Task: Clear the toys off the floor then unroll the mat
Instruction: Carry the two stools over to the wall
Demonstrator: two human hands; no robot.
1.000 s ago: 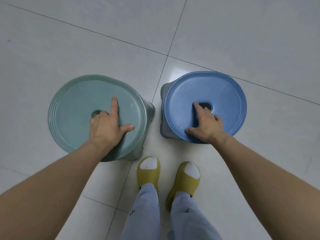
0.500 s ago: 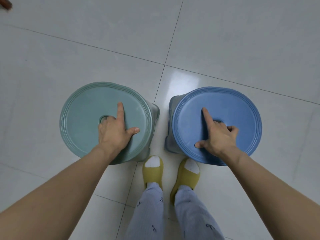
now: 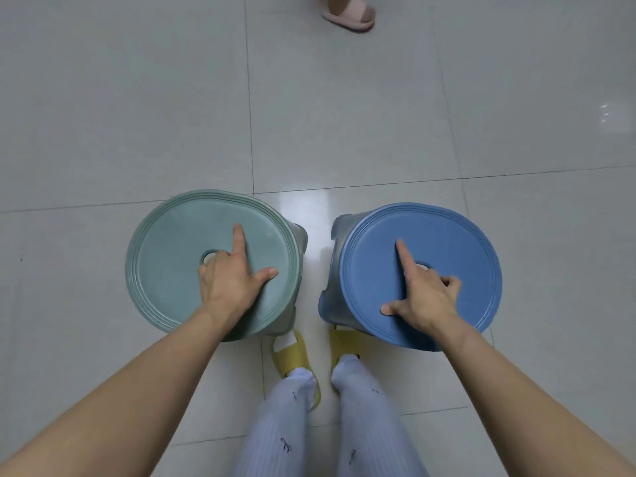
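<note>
Two round plastic stools are seen from above over the tiled floor. My left hand (image 3: 230,280) lies on the green stool (image 3: 172,270), fingers hooked into its centre hole, with the index finger and thumb stretched flat on the seat. In the same way my right hand (image 3: 426,301) grips the blue stool (image 3: 457,256) through its hole. The stools are side by side with a gap between them, and their near edges cover the toes of my yellow slippers (image 3: 292,352). No mat and no other toy is in view.
Glossy pale floor tiles (image 3: 344,115) stretch ahead and to both sides. Another person's foot in a pink slipper (image 3: 349,13) stands at the top edge, ahead of me and slightly right.
Both stools sit lower in the view and slightly farther apart, over my slipper toes. The floor lines have shifted, and the pink-slippered foot has come into sight at the top.
</note>
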